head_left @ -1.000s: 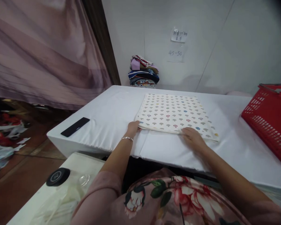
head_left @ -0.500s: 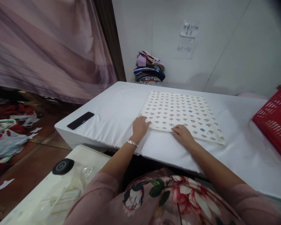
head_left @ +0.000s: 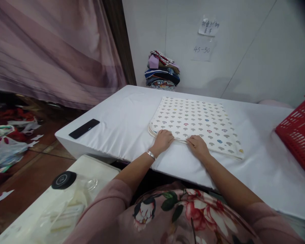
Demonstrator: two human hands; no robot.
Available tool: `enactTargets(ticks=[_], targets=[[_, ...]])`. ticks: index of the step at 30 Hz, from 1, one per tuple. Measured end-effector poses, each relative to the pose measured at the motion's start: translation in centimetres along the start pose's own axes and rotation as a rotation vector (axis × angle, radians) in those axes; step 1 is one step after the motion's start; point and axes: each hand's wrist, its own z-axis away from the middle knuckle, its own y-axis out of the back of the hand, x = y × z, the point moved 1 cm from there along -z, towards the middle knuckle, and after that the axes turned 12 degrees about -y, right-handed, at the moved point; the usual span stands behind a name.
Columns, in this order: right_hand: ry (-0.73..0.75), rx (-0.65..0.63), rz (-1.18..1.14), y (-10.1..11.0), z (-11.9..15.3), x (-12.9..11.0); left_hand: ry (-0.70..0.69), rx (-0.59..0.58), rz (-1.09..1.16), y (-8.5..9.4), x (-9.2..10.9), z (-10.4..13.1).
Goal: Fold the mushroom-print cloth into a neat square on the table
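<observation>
Head view: compared with half a second ago, the left hand [head_left: 163, 141] sits farther right along the near edge of the patterned cloth [head_left: 193, 117], closer to the right hand [head_left: 198, 146], and the cloth's near left corner shows rounded layers. Each hand's fingers are drawn together, pinching that edge. The cloth lies flat on the tabletop [head_left: 117, 118], with room toward the black slab [head_left: 84, 128] and the red basket [head_left: 300, 132].

Reads "45-50" in handwriting on the lower sheet [head_left: 202, 55] on the wall [head_left: 256, 61]; shows handwritten characters, too blurred to read, on the upper sheet [head_left: 208, 27].
</observation>
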Motion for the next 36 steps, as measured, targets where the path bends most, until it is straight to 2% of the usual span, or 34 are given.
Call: enactTargets(ticks=[8, 21, 26, 32, 36], targets=[[0.128, 0.057, -0.026, -0.3, 0.1, 0.2, -0.064, -0.032, -0.019, -0.2, -0.3, 0.9], [0.184, 0.122, 0.063, -0.7, 0.0, 0.7, -0.053, -0.062, -0.132, -0.2, -0.6, 0.1], [0.191, 0.191, 0.094, -0.3, -0.8, 1.1, -0.071, -0.013, -0.213, -0.3, -1.0, -0.3], [0.223, 0.135, 0.154, -0.2, -1.1, 0.8, -0.125, 0.001, -0.260, -0.6, -1.3, -0.5], [0.209, 0.174, 0.124, -0.2, -1.1, 0.6, -0.137, 0.032, -0.311, -0.5, -1.5, -0.6]])
